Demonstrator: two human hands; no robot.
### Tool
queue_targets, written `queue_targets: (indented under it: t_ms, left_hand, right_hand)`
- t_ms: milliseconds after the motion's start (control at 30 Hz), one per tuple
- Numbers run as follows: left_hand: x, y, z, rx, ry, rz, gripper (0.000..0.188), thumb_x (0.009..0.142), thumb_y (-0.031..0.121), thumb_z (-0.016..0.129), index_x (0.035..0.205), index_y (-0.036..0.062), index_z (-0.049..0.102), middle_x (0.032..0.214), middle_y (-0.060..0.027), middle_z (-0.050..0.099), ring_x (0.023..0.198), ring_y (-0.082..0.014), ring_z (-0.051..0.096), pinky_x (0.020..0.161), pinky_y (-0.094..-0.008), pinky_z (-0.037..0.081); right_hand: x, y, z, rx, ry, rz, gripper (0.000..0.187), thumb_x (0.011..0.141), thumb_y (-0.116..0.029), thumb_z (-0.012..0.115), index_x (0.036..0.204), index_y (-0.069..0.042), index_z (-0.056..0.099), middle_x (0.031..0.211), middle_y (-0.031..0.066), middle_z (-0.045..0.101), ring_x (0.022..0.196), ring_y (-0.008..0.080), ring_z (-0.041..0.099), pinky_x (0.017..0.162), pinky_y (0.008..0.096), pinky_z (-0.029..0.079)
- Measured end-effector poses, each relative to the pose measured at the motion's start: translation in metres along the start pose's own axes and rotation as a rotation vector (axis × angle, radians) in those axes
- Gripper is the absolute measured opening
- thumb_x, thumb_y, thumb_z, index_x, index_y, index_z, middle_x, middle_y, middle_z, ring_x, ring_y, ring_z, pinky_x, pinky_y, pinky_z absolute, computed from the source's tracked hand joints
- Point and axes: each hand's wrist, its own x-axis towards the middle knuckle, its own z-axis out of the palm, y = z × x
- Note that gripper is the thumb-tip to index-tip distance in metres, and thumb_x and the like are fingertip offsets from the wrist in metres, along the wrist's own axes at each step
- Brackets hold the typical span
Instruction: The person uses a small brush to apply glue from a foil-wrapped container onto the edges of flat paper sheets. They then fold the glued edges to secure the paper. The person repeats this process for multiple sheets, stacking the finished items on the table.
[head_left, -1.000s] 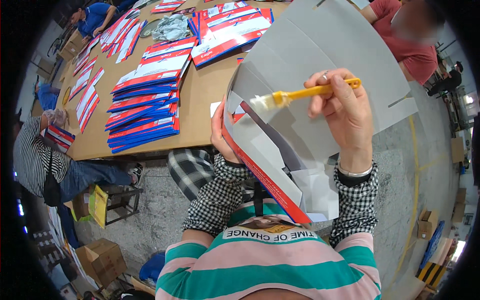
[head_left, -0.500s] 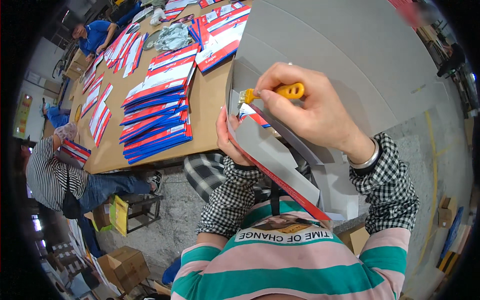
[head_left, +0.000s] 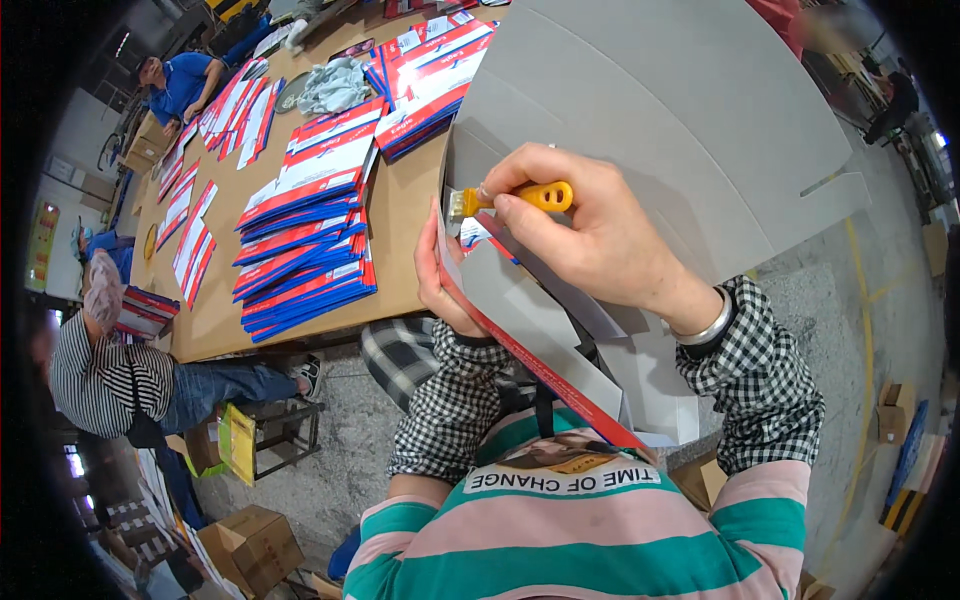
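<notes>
Currently right hand [head_left: 585, 225] grip clamped on yellow brush [head_left: 545, 196], bristles [head_left: 456, 209] near carton [head_left: 650, 130] edge; left hand [head_left: 440, 285] grip clamped on carton.

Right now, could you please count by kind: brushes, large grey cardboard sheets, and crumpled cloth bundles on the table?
Brush, in the right hand: 1
Large grey cardboard sheet: 1
Crumpled cloth bundle, on the table: 1
Total: 3

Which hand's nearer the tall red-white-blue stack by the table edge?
Left. The left hand, at the edge of the cardboard, is just right of the stack; the right hand, holding the yellow brush, is farther right.
</notes>
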Motion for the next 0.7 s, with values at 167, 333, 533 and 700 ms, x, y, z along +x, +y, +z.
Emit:
queue_targets:
  t_ms: [167, 333, 533, 700]
  left_hand:
    - [0.021, 0.019, -0.001, -0.753, -0.028, -0.180, 0.043, 0.092, 0.014, 0.044, 0.130, -0.0039, 0.036, 0.123, -0.0233, 0.047, 0.107, -0.0316, 0.053, 0.090, -0.0424, 0.047]
    - [0.022, 0.026, 0.002, -0.579, 0.037, 0.015, 0.043, 0.092, 0.016, 0.045, 0.128, -0.0044, 0.037, 0.122, -0.0221, 0.048, 0.106, -0.0306, 0.053, 0.091, -0.0414, 0.046]
    - [0.026, 0.027, -0.001, -0.580, 0.002, -0.044, 0.042, 0.092, 0.018, 0.045, 0.127, -0.0044, 0.038, 0.120, -0.0213, 0.048, 0.105, -0.0297, 0.053, 0.091, -0.0401, 0.045]
    - [0.026, 0.034, 0.004, -0.631, 0.050, -0.057, 0.041, 0.093, 0.019, 0.043, 0.127, -0.0041, 0.039, 0.117, -0.0194, 0.051, 0.102, -0.0275, 0.055, 0.088, -0.0380, 0.046]
  right_hand:
    - [0.005, 0.003, 0.004, -0.073, -0.022, -0.066, 0.009, 0.082, -0.003, 0.055, 0.090, 0.002, 0.057, 0.081, 0.0085, 0.060, 0.074, 0.0160, 0.058, 0.067, 0.0273, 0.046]
    - [0.008, 0.006, 0.011, -0.091, -0.031, -0.145, 0.011, 0.081, -0.004, 0.056, 0.090, 0.001, 0.057, 0.081, 0.0108, 0.060, 0.074, 0.0221, 0.059, 0.067, 0.0304, 0.047]
    - [0.015, 0.005, 0.012, -0.130, -0.087, -0.103, 0.012, 0.080, -0.006, 0.057, 0.089, 0.002, 0.056, 0.081, 0.0144, 0.060, 0.074, 0.0278, 0.059, 0.067, 0.0337, 0.047]
    - [0.021, 0.006, 0.013, -0.149, -0.069, -0.118, 0.011, 0.080, -0.008, 0.057, 0.084, 0.002, 0.055, 0.076, 0.0151, 0.059, 0.070, 0.0282, 0.058, 0.063, 0.0347, 0.046]
